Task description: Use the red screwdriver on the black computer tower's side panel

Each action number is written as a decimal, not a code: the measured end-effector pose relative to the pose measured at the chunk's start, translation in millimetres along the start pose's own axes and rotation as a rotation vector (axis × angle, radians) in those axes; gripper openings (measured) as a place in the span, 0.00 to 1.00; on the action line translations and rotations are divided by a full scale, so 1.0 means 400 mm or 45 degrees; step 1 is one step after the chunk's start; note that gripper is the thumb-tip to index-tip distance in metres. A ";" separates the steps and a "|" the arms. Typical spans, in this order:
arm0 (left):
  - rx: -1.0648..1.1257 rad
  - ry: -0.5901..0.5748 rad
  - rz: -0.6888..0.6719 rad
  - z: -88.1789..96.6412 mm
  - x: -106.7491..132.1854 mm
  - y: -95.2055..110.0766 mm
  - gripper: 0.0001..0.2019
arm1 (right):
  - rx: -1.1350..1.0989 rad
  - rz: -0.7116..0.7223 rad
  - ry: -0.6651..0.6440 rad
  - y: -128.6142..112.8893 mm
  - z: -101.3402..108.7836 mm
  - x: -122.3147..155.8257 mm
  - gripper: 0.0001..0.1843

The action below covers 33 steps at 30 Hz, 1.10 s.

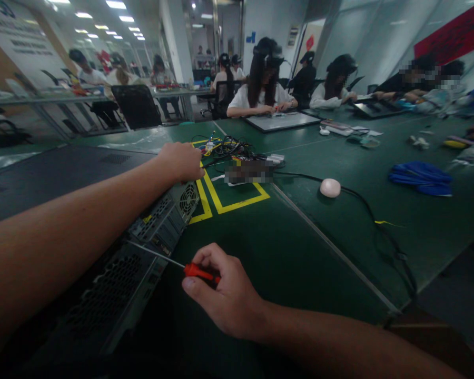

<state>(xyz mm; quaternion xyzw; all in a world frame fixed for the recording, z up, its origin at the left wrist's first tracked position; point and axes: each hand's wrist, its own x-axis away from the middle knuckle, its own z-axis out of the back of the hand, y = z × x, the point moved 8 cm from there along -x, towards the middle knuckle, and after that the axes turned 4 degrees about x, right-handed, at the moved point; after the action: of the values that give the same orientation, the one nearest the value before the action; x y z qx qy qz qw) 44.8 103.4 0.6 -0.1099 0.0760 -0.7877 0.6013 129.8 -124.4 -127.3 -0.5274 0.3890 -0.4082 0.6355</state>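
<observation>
A black computer case (63,179) lies flat on the green table (300,252), its rear panel with fan grille and ports (166,216) facing right. My left hand (181,160) rests closed on the case's far top corner, gripping its edge. My right hand (225,292) is wrapped round the red handle of a screwdriver (195,271). The thin shaft points left, and its tip meets the rear panel near the lower ports.
Yellow tape marks (229,197) and a tangle of cables (225,147) lie beyond the case. A white round puck (330,187) on a black cable and blue gloves (421,178) sit to the right. Several people work at the table's far side.
</observation>
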 end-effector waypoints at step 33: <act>0.030 -0.029 -0.035 0.001 0.006 0.003 0.35 | -0.034 0.011 0.006 0.000 0.000 0.001 0.16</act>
<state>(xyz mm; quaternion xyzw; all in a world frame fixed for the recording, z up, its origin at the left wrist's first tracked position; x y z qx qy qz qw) 45.6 100.7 0.8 -0.1128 0.0582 -0.7955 0.5925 130.0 -124.6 -127.4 -0.5332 0.3980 -0.4013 0.6294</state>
